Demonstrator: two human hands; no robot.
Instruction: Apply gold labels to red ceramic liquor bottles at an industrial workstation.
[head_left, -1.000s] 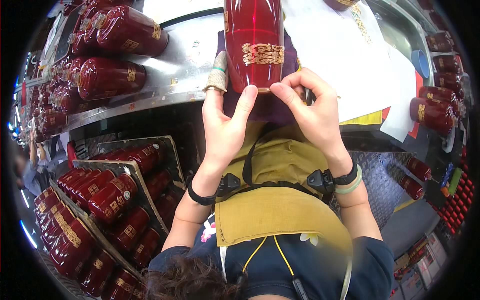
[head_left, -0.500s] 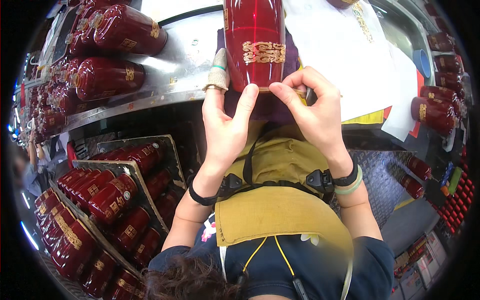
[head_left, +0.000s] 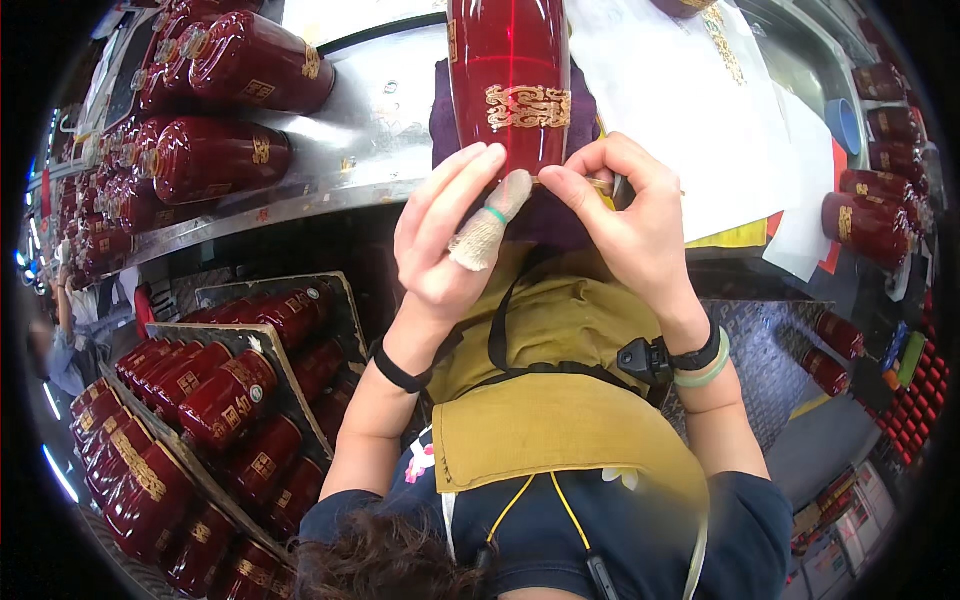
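Red bottle (head_left: 512, 60) lies at twelve o'clock, near end apparently getting fingertip work. Left hand (head_left: 440, 245) loosely open, sleeved finger (head_left: 511, 196) there; right hand (head_left: 632, 215) pinched, contents unclear. Next likely calls for steadiness.

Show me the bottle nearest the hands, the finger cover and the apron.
Bottle (head_left: 512, 70): head view, middle of red side.
Finger cover (head_left: 484, 235): head view, lower knitted part.
Apron (head_left: 565, 425): head view, yellow bib.

- Metal bench (head_left: 335, 140): red bottles (head_left: 225, 160) lie along its left part.
- Same bench, middle: a purple cloth (head_left: 444, 120), beneath the gold-patterned bottle (head_left: 510, 60).
- Same bench, right: overlapping white sheets (head_left: 680, 110), yellow paper (head_left: 735, 236) showing below.
- Board-edged tray (head_left: 205, 330), lower left: rows of tray bottles (head_left: 230, 405).
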